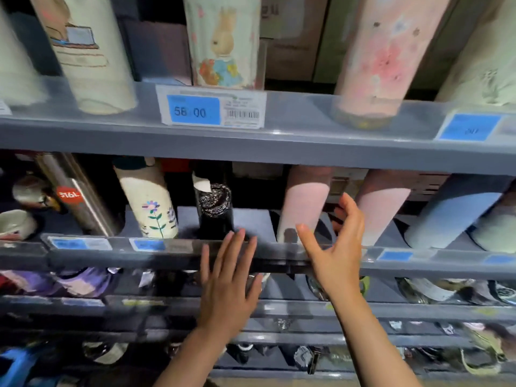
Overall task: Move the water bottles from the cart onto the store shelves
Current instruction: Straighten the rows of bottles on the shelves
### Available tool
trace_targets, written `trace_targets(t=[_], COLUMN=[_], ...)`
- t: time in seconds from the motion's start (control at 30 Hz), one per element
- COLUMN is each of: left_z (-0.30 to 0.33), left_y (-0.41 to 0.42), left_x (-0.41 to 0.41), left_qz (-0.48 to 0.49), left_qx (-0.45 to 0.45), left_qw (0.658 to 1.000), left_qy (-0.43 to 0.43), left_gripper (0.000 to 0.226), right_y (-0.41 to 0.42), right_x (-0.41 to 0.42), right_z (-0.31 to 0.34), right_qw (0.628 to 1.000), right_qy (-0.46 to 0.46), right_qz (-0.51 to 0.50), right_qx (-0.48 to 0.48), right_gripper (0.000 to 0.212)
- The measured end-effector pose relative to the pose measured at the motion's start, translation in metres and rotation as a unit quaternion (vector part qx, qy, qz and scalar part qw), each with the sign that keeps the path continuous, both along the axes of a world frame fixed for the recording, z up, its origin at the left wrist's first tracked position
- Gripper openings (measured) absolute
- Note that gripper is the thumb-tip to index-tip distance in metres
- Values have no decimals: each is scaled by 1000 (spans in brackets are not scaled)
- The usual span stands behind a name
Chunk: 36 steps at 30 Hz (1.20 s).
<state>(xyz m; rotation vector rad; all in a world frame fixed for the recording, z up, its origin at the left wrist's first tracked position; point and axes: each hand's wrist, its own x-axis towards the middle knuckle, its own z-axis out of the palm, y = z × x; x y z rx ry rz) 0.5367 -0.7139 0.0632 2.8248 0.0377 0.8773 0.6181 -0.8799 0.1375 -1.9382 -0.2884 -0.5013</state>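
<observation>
Grey store shelves fill the view. On the middle shelf (251,219) stand a steel bottle (75,196), a cream flowered bottle (152,202), a black bottle (215,208), two pink bottles (304,202) and a blue one (452,213). My left hand (227,283) hovers flat with fingers spread in front of the shelf's front rail, just below the black bottle. My right hand (337,244) is open, its fingers curved beside the nearer pink bottle without gripping it. Neither hand holds anything. The cart is out of sight.
The upper shelf (293,141) carries tall printed bottles, among them a rabbit-print one (223,43) and a pink floral one (382,57), with blue price tags (194,110) on its rail. Lower shelves (307,308) hold more dim, blurred goods. A bare gap lies between the black and pink bottles.
</observation>
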Motion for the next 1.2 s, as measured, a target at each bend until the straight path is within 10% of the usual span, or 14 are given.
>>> trace_targets(t=[0.77, 1.0, 1.2], left_z=[-9, -10, -8], left_y=[-24, -25, -22], left_x=[6, 5, 3], left_qz=[97, 82, 76], left_qx=[2, -12, -9], left_qw=[994, 996, 996], left_qy=[43, 35, 41], left_gripper=[65, 62, 64], right_y=[0, 14, -4], right_x=[37, 29, 32], right_z=[3, 1, 7], right_qw=[979, 991, 978], right_qy=[145, 66, 138], right_qz=[143, 47, 143], right_qx=[-33, -107, -58], right_gripper=[64, 94, 62])
